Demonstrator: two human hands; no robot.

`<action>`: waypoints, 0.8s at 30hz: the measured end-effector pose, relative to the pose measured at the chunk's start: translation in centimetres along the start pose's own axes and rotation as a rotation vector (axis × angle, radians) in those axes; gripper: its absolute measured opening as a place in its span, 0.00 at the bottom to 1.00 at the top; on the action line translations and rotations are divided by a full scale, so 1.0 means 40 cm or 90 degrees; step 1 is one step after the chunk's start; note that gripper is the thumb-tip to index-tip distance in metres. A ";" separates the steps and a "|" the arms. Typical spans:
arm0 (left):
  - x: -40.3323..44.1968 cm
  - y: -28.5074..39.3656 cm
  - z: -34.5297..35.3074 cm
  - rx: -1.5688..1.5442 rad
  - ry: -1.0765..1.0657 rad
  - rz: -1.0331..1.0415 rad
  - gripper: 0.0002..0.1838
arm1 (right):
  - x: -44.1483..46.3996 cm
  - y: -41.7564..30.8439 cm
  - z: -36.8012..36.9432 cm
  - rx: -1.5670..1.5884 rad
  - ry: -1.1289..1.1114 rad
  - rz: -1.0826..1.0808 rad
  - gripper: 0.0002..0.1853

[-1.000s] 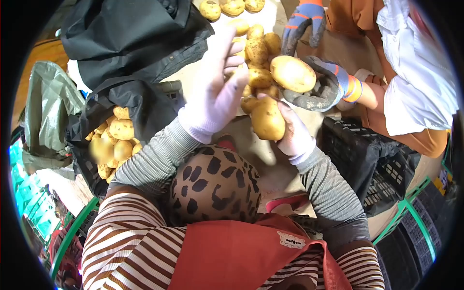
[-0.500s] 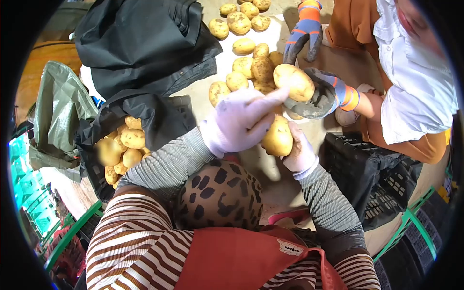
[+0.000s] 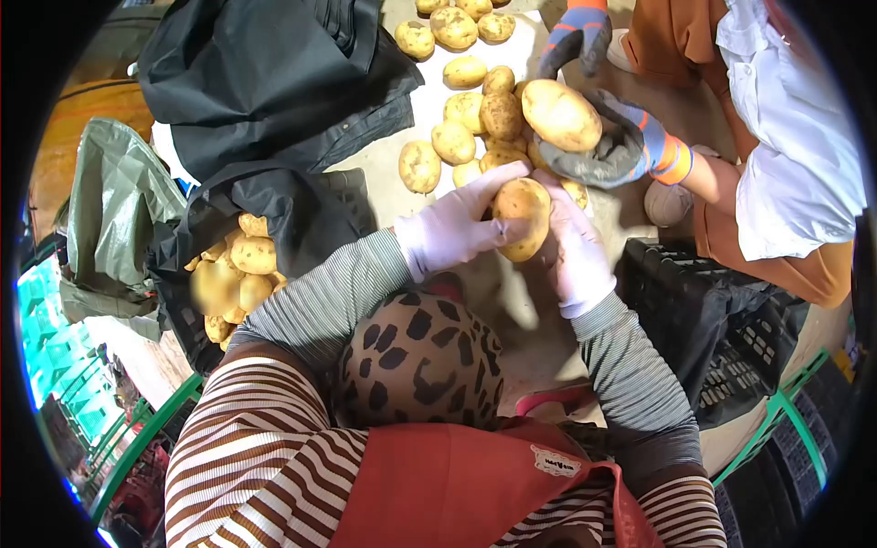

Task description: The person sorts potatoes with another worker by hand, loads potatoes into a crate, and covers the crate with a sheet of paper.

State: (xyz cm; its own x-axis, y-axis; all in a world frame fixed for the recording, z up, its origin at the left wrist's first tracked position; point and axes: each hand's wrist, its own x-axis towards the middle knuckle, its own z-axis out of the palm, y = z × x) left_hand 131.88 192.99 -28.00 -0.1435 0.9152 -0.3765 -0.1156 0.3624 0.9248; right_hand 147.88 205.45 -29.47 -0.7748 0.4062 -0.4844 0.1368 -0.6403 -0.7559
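Note:
Between my two gloved hands is a potato (image 3: 523, 219), held upright in front of me. My left hand (image 3: 457, 224) grips its left side with the thumb across the front. On its right side, my right hand (image 3: 577, 242) wraps round it, the fingers partly behind. Just beyond lies a group of potatoes (image 3: 501, 116) on a pale sheet. A co-worker's gloved hand (image 3: 621, 146) holds a large potato (image 3: 562, 115) close to mine, and the co-worker's other gloved hand (image 3: 577, 41) hangs above it.
At the left a black-lined crate (image 3: 265, 196) holds several potatoes (image 3: 253, 255), beside a grey-green sack (image 3: 114, 201). Black bags (image 3: 265, 82) lie at the upper left. A black crate (image 3: 722, 320) stands at the right, near the kneeling co-worker (image 3: 786, 137).
My left hand has come down from its raised, pointing pose onto the potato in my right hand. That potato has moved up and turned. The co-worker's potato has shifted slightly up.

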 end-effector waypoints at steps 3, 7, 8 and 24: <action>0.007 0.006 -0.002 -0.118 -0.003 0.046 0.42 | 0.002 -0.027 0.009 -0.029 0.015 -0.015 0.21; 0.014 -0.008 0.001 -0.060 0.090 0.186 0.36 | -0.002 -0.048 0.042 -0.257 -0.052 -0.079 0.33; 0.007 -0.007 -0.004 -0.089 0.079 0.104 0.34 | -0.002 -0.045 0.047 -0.139 -0.069 -0.036 0.40; 0.010 -0.054 -0.001 -0.024 0.102 -0.037 0.29 | 0.015 -0.034 0.000 -0.283 -0.050 0.007 0.30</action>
State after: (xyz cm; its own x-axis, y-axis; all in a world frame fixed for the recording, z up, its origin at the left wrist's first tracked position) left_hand 132.03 192.58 -30.13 -0.2904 0.8517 -0.4361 -0.1652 0.4043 0.8996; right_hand 147.21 206.56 -28.74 -0.8138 0.3401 -0.4713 0.3833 -0.2956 -0.8751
